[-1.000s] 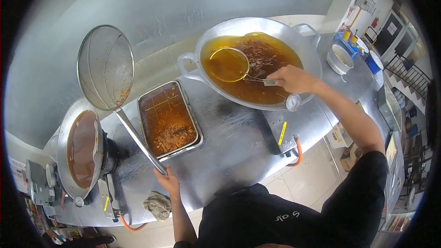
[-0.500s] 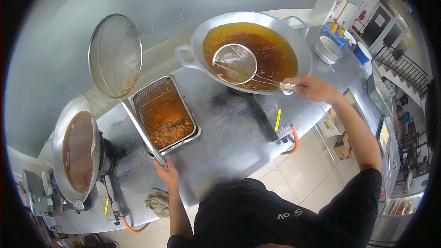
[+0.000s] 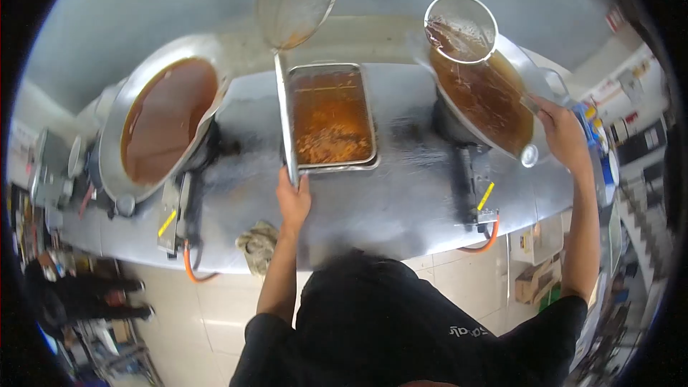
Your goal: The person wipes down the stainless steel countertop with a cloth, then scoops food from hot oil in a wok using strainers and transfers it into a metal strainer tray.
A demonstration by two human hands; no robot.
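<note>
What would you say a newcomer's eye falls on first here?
The eye would likely go to the large strainer raised in the left hand and the smaller strainer in the right hand, seen partly against the right pan. Next come the brown liquid in that pan and in the left pan, and the tray of crumbs between them on the table.

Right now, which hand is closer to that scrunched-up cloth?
The left hand. Gripping the big strainer's handle, it is just beyond the cloth and slightly right of it; the right hand is far off to the right, beside the right-hand pan.
</note>
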